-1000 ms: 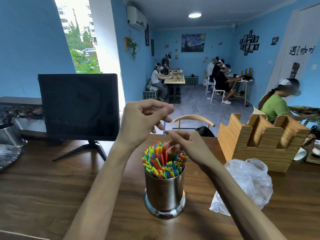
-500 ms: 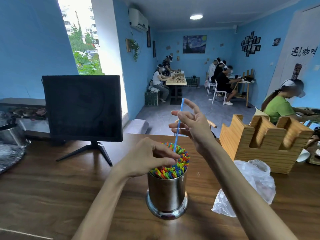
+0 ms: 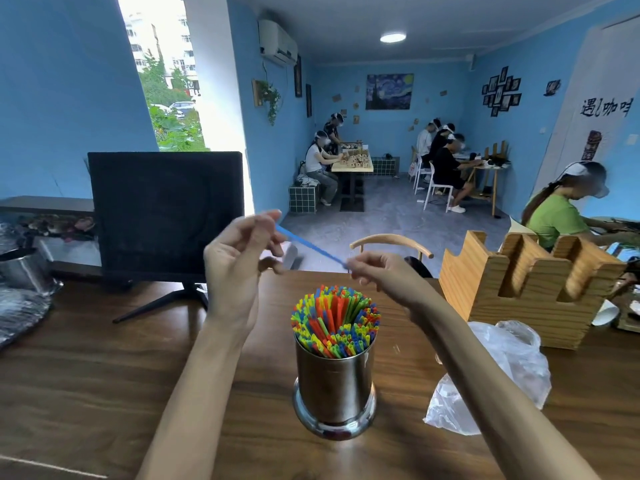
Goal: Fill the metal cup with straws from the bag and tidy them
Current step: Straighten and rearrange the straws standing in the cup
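A shiny metal cup stands on the wooden table, packed with colourful straws that fan out above its rim. Above the cup I hold a single blue straw slanting down to the right. My left hand pinches its upper end and my right hand pinches its lower end. A crumpled clear plastic bag lies on the table to the right of the cup, under my right forearm.
A black monitor on a stand is at the back left. A wooden slotted holder stands at the back right. Another metal pot sits at the far left. A person in green sits at the right, and other people sit farther back.
My right hand pulled the blue straw up out of the cup. My left hand left the straw tops and rose to take its other end, and the straw now slants above the cup.
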`<state>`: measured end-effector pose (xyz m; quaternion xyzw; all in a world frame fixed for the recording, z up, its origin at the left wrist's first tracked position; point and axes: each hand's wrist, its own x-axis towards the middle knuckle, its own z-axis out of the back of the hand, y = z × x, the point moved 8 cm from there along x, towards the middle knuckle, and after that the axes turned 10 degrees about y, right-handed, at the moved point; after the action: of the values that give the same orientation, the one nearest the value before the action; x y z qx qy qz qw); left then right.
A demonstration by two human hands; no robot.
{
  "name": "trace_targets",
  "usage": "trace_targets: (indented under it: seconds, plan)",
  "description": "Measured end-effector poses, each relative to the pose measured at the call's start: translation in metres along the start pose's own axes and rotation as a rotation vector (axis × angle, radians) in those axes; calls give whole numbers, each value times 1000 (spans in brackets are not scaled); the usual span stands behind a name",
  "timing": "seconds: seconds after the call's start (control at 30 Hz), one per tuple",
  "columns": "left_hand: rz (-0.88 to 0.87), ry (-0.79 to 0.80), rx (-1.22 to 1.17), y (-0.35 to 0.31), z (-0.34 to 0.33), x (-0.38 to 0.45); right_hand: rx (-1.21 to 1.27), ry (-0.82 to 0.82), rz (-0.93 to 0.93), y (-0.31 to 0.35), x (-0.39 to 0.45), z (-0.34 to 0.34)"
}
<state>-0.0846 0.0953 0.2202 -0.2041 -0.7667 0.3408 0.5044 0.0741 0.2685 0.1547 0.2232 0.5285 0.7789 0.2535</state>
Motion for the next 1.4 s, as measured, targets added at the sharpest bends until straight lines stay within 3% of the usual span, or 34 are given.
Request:
trace_targets:
  seconds: [0.1, 0.17, 0.3, 0.57, 0.67, 0.8, 1.0, 1.4]
  plan:
    - [-193, -156, 156, -18, 5, 14, -135, 195, 2, -3, -6, -23]
    - [-245, -87, 306, -19, -6, 21, -225, 241, 42, -1, -8, -30]
    - [-57, 198, 438, 20, -34, 22, -277, 223, 65, -4, -5, -25]
    - [177, 432, 922, 85, -26, -12, -44, 28, 45, -21, 0, 7]
    - [220, 452, 897, 91, -19, -13, -30, -2, 22, -32, 3, 9]
    - [315, 302, 817, 100, -7, -5, -26, 13, -35, -43, 15, 1]
    - [612, 297, 796, 139, 6, -11, -81, 75, -108, -53, 28, -15]
    - [570, 271, 801, 144, 9, -6, -83, 63, -100, -48, 32, -12]
